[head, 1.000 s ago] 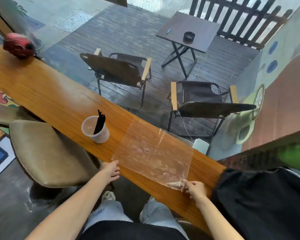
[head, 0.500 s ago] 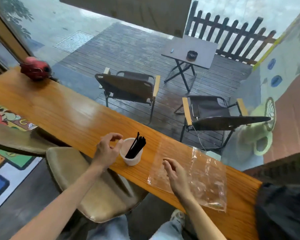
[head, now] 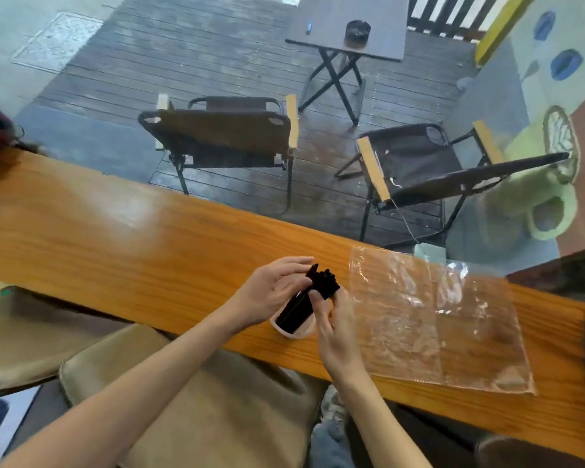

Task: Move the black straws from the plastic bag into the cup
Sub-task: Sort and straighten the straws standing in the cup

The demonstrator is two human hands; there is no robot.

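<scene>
- Where the long wooden counter [head: 122, 238] runs across the view, both forearms reach up from below and meet at its near edge.
- Tan stool cushion [head: 217, 410] sits under the counter, below the left forearm.
- Two folding chairs [head: 223, 136] and a small dark table [head: 348, 25] stand on the deck beyond the counter, well apart from the work.
- Clear plastic bag [head: 433, 325] lies flat on the counter just right of the hands; looks empty, glare makes it hard to be sure.
- Left hand [head: 267, 292] is raised above the cup, fingers curled, thumb and fingertips closed on the upper part of the straw bundle.
- Right hand [head: 335, 329] comes in from the other side, fingers pressed against the same bundle; the palm hides part of the cup's right wall.
- Pale plastic cup [head: 293, 329] stands upright at the counter's near edge, between the two hands.
- Black straws [head: 318, 288] stand bunched in the cup, leaning up and to the right, tips above the rim.
</scene>
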